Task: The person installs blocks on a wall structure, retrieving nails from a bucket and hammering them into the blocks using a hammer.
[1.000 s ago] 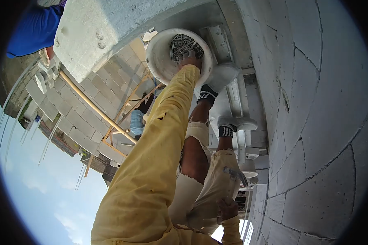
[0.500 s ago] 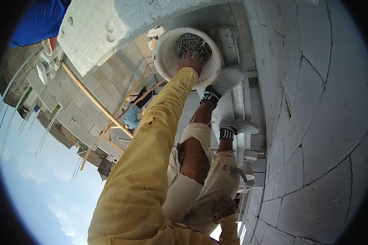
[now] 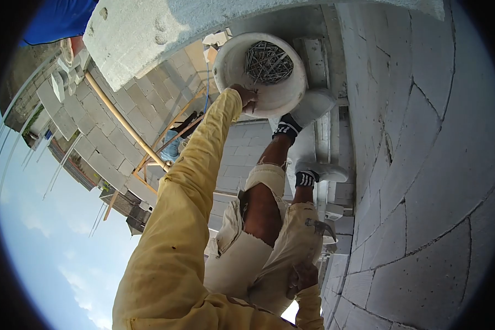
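Observation:
A pale, mortar-smeared bucket (image 3: 289, 98) stands near my feet with a heap of nails (image 3: 268, 62) inside. My left hand (image 3: 247, 99), at the end of a yellow sleeve, is at the bucket's near rim with its fingers curled and closed. Thin dark marks show beside the fingertips, too small to name. My right hand (image 3: 302, 276) rests closed against my right thigh; what is in it, if anything, is hidden. A claw hammer (image 3: 320, 227) lies against the same thigh, its head showing and its handle out of sight.
A block wall (image 3: 407, 165) rises close on my right. A thick pale concrete edge (image 3: 143, 38) crosses the top. Bamboo poles (image 3: 124, 124) and another person in light blue (image 3: 171, 148) are below on the left. A person in blue (image 3: 58, 22) is at upper left.
My left hand has come out of the nail heap, back to the bucket's near rim. The right hand stays against the thigh. The view has shifted slightly.

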Demonstrator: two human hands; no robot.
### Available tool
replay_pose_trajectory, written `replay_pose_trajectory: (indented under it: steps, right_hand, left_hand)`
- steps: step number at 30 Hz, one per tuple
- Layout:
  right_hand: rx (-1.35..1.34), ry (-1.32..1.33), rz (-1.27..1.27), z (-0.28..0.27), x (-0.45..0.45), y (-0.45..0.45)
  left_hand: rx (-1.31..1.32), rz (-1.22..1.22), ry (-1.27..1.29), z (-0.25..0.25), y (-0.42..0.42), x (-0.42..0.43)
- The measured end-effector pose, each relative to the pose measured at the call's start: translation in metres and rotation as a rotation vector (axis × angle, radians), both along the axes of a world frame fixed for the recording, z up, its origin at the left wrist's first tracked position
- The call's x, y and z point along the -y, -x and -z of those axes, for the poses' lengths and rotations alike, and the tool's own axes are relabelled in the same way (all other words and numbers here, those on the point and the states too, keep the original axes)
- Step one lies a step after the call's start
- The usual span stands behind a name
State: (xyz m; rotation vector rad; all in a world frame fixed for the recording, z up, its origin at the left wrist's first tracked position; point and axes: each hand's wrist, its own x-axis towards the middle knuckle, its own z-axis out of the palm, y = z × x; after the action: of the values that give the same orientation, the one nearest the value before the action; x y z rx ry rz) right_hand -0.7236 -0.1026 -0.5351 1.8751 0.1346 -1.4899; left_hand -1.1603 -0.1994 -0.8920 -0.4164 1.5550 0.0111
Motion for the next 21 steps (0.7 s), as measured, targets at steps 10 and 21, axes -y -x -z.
replay_pose_trajectory:
  steps: [10, 21]
  right_hand:
    - [0.003, 0.043, -0.008, 0.008, -0.008, 0.002]
    - [0.037, 0.116, 0.140, 0.014, -0.017, 0.003]
  left_hand:
    - [-0.813, -0.002, -0.115, 0.079, -0.002, -0.030]
    - [-0.303, -0.229, -0.119, 0.035, -0.035, 0.018]
